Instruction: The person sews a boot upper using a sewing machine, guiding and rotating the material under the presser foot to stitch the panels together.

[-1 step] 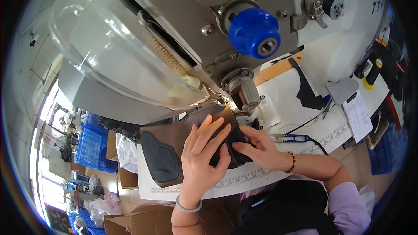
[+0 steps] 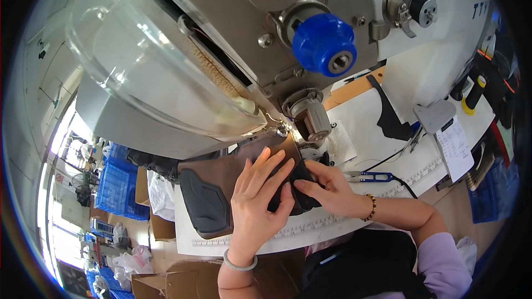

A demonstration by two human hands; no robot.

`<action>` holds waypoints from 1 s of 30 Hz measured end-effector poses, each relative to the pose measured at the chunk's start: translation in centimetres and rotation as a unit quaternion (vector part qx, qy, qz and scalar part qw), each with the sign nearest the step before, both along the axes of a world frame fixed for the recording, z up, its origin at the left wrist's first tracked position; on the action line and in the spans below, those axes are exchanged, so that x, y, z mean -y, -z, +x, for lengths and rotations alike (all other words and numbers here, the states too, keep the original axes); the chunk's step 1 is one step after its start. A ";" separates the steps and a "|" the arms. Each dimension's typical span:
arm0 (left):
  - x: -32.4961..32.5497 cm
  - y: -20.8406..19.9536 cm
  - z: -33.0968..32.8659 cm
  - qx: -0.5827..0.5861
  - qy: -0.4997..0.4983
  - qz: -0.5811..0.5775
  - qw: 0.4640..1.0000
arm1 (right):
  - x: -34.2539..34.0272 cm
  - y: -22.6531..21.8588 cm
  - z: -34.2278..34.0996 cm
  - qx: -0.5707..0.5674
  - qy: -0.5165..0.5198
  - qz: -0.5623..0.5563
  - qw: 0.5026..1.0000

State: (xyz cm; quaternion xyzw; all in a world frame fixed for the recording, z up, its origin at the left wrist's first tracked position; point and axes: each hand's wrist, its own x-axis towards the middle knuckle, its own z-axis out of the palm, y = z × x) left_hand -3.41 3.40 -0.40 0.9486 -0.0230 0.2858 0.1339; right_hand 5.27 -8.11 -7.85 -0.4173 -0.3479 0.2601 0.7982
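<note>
My left hand [image 2: 257,188] lies with fingers stretched out on a brownish sheet [image 2: 219,169] under the sewing machine head. It also covers part of a dark, soft-looking piece [image 2: 303,188]. My right hand [image 2: 331,191] pinches the right edge of that dark piece between thumb and fingers, close to the left fingertips. Part of the piece is hidden beneath both hands. A black moulded pad [image 2: 205,202] with raised shapes sits at the sheet's left end. The sheet's far edge reaches the machine's needle area [image 2: 282,130], where details are too small to make out.
A blue knob [image 2: 324,44] and a clear guard [image 2: 166,77] hang above my hands. Blue-handled thread snips [image 2: 377,176] lie to the right, near a ruler strip [image 2: 418,176]. Farther off are a black cut piece [image 2: 390,113], a thread spool [image 2: 475,94] and blue crates [image 2: 117,180].
</note>
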 end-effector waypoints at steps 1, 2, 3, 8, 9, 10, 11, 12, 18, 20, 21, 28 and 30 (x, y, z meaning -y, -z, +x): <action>0.0 0.1 0.0 0.004 0.001 0.000 1.000 | 0.1 -0.1 0.0 0.009 0.006 -0.031 0.999; 0.0 0.2 0.0 0.012 0.001 0.003 1.000 | 0.1 -0.1 -0.1 0.018 0.013 -0.062 0.998; 0.0 0.2 0.2 0.022 0.003 0.006 1.000 | 0.1 0.3 0.1 0.024 0.017 -0.061 0.998; 0.3 -0.1 0.4 0.044 0.020 0.002 0.999 | -0.2 1.2 0.2 0.020 0.011 -0.023 0.999; 0.3 0.0 0.3 0.043 0.018 -0.002 0.999 | -0.3 1.4 0.2 0.029 0.018 -0.027 0.999; 0.2 0.0 0.3 0.041 0.017 -0.007 0.999 | -0.4 1.2 0.3 0.034 0.017 -0.027 0.999; 0.1 0.1 0.5 0.053 0.012 0.000 0.999 | -0.3 0.9 0.3 0.039 0.020 -0.024 0.999; 0.3 0.1 0.7 0.054 0.014 0.000 0.998 | -0.3 0.8 0.3 0.042 0.028 -0.021 0.998; 1.1 0.3 1.3 0.081 -0.019 -0.017 0.996 | 0.2 1.2 0.7 0.015 0.009 -0.048 0.999; 0.9 0.5 1.3 0.084 -0.023 -0.033 0.996 | 0.4 0.1 0.4 0.033 0.018 -0.059 0.998; 0.9 0.5 1.2 0.087 -0.022 -0.033 0.995 | 0.4 -0.1 0.4 0.048 0.028 -0.066 0.996; 0.6 0.6 1.2 0.091 -0.018 -0.039 0.995 | 0.1 0.7 0.3 0.077 0.043 -0.058 0.994; 0.6 0.7 1.3 0.091 -0.017 -0.041 0.995 | -0.2 1.1 0.1 0.035 0.036 -0.044 0.998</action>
